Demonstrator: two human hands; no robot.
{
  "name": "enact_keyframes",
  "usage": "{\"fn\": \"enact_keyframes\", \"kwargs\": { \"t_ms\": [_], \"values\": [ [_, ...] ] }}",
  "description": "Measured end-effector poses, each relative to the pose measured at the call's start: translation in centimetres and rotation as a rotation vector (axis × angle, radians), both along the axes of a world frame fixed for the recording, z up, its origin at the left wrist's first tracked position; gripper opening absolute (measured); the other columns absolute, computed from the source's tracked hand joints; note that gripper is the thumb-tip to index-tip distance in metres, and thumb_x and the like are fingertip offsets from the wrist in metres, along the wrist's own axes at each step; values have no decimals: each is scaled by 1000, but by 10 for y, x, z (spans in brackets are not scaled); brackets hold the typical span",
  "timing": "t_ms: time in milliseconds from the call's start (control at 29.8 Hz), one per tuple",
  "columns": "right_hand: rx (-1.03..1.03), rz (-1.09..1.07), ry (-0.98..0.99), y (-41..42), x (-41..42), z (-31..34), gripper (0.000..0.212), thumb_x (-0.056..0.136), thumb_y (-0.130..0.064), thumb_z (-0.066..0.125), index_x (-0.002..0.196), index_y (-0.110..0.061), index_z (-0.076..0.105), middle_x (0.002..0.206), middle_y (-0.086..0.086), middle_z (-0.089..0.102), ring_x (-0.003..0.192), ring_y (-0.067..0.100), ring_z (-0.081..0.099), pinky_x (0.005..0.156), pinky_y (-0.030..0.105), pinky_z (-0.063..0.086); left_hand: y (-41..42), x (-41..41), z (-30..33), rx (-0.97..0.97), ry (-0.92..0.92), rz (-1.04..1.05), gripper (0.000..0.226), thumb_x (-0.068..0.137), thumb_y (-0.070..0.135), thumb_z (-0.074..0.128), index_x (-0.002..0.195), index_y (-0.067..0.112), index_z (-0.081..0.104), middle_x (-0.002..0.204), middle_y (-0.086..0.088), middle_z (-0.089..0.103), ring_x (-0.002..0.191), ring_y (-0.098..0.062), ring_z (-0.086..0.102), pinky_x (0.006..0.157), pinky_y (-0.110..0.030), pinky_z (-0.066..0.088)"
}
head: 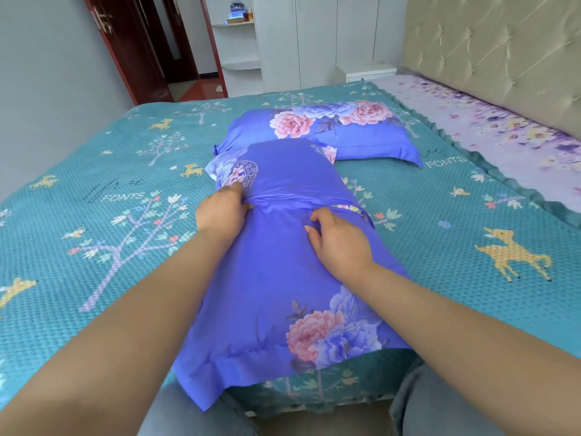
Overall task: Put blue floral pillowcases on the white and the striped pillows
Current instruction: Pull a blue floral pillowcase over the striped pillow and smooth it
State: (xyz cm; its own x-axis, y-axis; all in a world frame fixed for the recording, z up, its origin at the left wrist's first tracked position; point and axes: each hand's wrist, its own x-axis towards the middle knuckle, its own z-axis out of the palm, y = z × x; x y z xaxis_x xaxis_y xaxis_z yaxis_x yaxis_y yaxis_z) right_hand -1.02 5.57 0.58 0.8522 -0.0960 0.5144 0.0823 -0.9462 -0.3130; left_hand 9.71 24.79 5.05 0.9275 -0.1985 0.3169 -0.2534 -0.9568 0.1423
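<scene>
Head view: bed (408,240) with teal cover, seen from its foot
Far pillow (317,130): already cased, lying behind
Near pillow (276,262): blue case on, striped edge (347,208) peeking at opening
Left hand (221,212): pinching flap
Right hand (338,239): fingers curled, pressing cloth
Tip: probably tuck stripes under flap, then smooth

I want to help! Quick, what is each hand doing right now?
Left hand: pinches the blue floral pillowcase at its fold.
Right hand: fingers curled, gripping the same pillowcase.

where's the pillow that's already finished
The finished pillow lies flat on the teal bedspread, toward the headboard, just beyond the pillow being covered.
</scene>
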Motion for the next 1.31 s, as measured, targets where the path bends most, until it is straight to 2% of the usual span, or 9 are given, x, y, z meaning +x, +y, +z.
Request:
{"fn": "enact_keyframes", "kwargs": {
  "t_ms": [168,302,402,536,670,804,972,1173,1307],
  "values": [
    [-169,95,64,9,-10,-23,56,88,-45,35,130,-15,55,131,15,56,122,33,52,102,48,41,19,0,19,245,273,-33,31,85,10,49,114,19,47,116,-16,54,102,-38,56,84,-41,48],
    [-259,93,178,13,-16,-19,56,87,-51,30,140,-34,42,145,16,42,131,34,43,106,52,32,4,-18,31,289,57,-31,38,83,9,50,120,13,43,119,-15,43,97,-41,58,69,-41,45],
    [-379,112,172,24,-18,-15,55,82,-48,32,129,-32,56,142,6,47,123,40,50,98,57,39,-24,-28,35,265,-128,-142,25,86,20,52,109,9,52,113,-14,54,95,-38,60,67,-39,44],
    [-404,135,90,33,-9,5,44,80,-40,36,103,-23,70,130,4,58,98,38,60,79,44,49,-48,-34,49,160,-163,-148,21,86,24,49,93,9,62,99,-15,65,93,-36,60,65,-33,37],
    [-207,24,182,31,16,31,36,89,-19,54,123,-11,47,127,11,50,112,32,51,84,41,46,-51,-39,47,90,-126,-100,23,88,27,48,88,11,65,93,-16,67,91,-36,61,64,-32,37],
    [-370,51,257,44,22,44,38,87,-3,51,124,-7,44,123,13,45,102,31,56,63,37,40,-49,-38,43,-52,-105,-60,21,89,22,47,92,11,65,94,-16,66,90,-37,60,66,-33,41],
    [-256,-48,250,21,28,52,28,93,-16,47,119,-8,48,124,12,43,87,33,61,59,36,36,-35,-31,17,-384,24,-249,24,90,26,58,111,16,48,108,-1,69,98,-25,63,78,-34,46],
    [-275,55,144,-3,39,53,31,88,-43,50,99,-18,64,99,2,60,100,25,50,75,32,35,-29,-27,14,99,-84,-325,23,87,40,60,105,27,66,105,2,59,107,-23,46,88,-34,37],
    [-324,207,320,-37,50,66,40,92,-58,40,78,-28,63,94,1,52,98,21,41,90,34,32,-25,-24,22,191,-68,-297,17,85,40,53,89,26,62,97,6,63,101,-21,44,81,-32,29]
  ]
}}
